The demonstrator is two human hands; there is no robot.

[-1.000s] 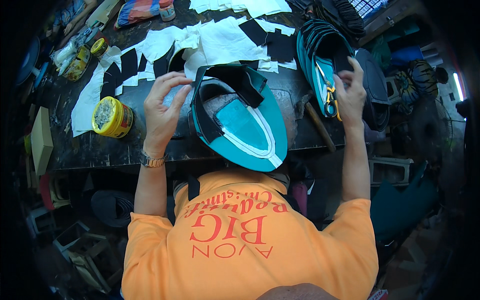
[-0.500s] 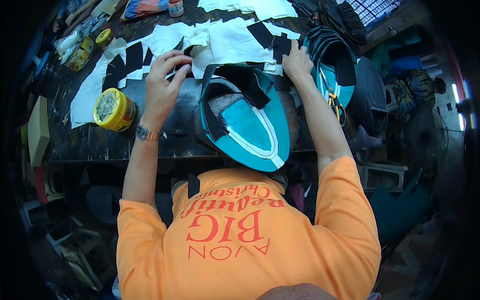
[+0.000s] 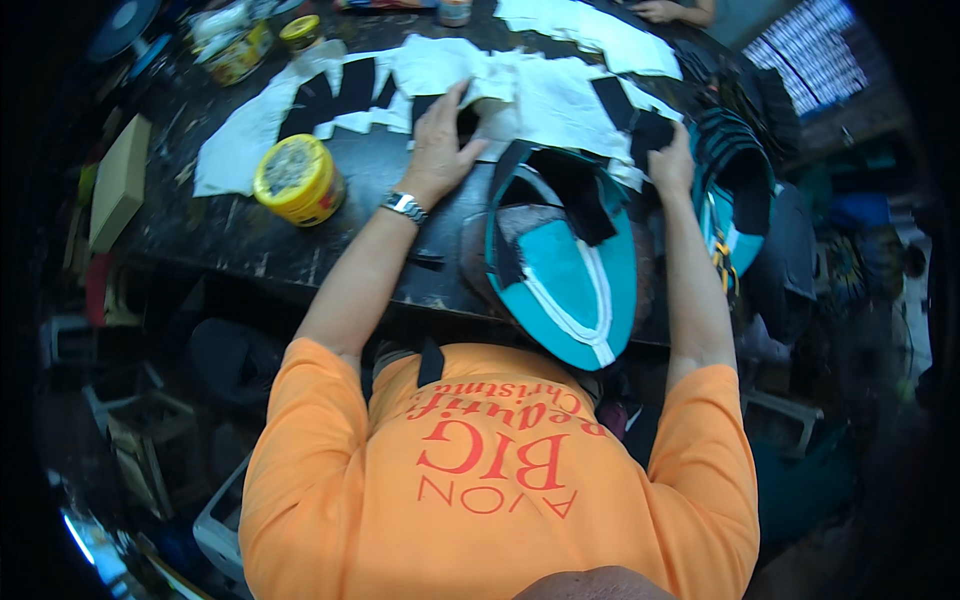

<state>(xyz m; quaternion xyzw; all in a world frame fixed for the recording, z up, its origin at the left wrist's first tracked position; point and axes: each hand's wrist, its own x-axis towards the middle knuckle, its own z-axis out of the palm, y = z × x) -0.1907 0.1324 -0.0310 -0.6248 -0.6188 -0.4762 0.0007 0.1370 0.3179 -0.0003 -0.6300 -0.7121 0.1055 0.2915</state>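
My left hand (image 3: pixel 440 150) reaches over the far part of the table, fingers stretched and thumb apart, beside a raised flap of white sheet (image 3: pixel 495 122). My right hand (image 3: pixel 673 165) has its fingers curled against the edge of a small black piece (image 3: pixel 652 132) at the right end of the white sheets. Between my forearms lies a teal oval stitched piece (image 3: pixel 545 265) with a white U-shaped strip and black straps, its rounded end over the table's near edge. What lies under my left fingers is partly hidden.
A yellow tub (image 3: pixel 300 180) stands left of my left forearm. More black pieces (image 3: pixel 355 85) lie on the white sheets. At right are stacked teal pieces (image 3: pixel 742 170) with a yellow-and-black-handled tool (image 3: pixel 722 258). Another person's hand (image 3: pixel 657 11) shows at the far edge.
The view has swung, so the table's things sit farther right. My right fingers have gone from stretched to curled at the black piece. Another person's hand has come into view.
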